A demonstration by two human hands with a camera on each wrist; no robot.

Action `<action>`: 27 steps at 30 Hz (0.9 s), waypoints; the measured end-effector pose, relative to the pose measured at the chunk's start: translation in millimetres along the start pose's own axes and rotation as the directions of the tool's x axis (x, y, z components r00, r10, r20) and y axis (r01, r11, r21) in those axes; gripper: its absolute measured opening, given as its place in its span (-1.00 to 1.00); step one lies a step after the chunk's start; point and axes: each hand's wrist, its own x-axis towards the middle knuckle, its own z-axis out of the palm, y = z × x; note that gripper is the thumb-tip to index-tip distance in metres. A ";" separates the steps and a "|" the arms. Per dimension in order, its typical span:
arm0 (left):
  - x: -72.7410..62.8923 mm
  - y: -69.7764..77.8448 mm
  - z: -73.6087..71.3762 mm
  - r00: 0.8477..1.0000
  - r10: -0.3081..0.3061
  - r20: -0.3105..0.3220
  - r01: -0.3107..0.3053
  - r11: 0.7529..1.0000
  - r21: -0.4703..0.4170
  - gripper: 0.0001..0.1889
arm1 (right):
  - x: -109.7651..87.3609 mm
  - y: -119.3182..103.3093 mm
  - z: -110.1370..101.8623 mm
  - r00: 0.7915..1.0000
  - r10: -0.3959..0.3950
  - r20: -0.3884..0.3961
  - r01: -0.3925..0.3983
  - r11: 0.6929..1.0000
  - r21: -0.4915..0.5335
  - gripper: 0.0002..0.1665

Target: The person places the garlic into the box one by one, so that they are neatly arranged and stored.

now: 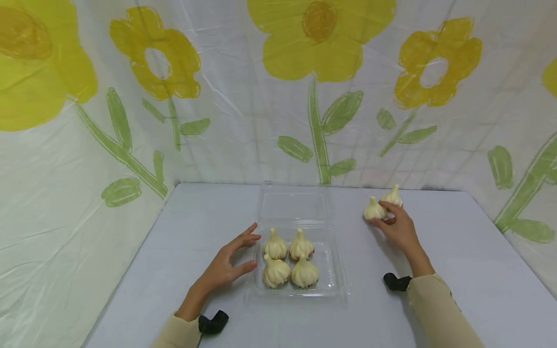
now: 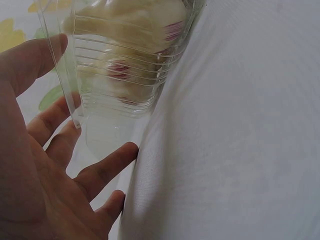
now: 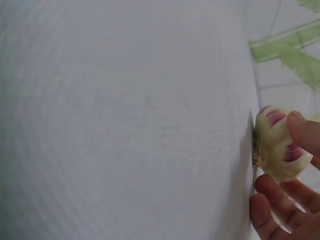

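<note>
A clear plastic clamshell box point(image 1: 332, 266) lies with its lid folded back, several pale garlic bulbs point(image 1: 305, 273) grouped in the left part of its base. Beside its left wall is my left hand point(image 1: 224, 263), fingers spread; in the left wrist view the thumb and fingers point(image 2: 97, 172) reach around the box's rim. My right hand point(image 1: 398, 229) pinches one garlic bulb point(image 1: 373, 210) at the back right of the table. Purple streaks and a root tuft show on that bulb point(image 3: 277, 140) in the right wrist view, between thumb and fingers. Another bulb point(image 1: 393, 197) stands right behind it.
The white-covered table point(image 1: 174, 232) ends at a hanging sheet point(image 1: 235, 145) painted with yellow flowers. The transparent lid point(image 1: 296, 205) lies flat toward the back edge. Black wrist mounts point(image 1: 213, 322) stick out from both sleeves.
</note>
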 end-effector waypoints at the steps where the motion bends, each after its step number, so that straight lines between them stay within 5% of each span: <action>1: 0.0 0.2 -0.1 1.000 -0.001 0.001 0.001 1.000 0.000 -0.40 | 0.0 0.4 0.0 1.000 0.003 0.002 -0.003 1.000 -0.001 -0.27; 27: 0.4 3.1 -1.8 1.000 -0.026 0.001 0.026 1.000 -0.014 -0.40 | 0.5 9.2 0.8 0.996 0.071 0.045 -0.072 0.997 0.009 -0.22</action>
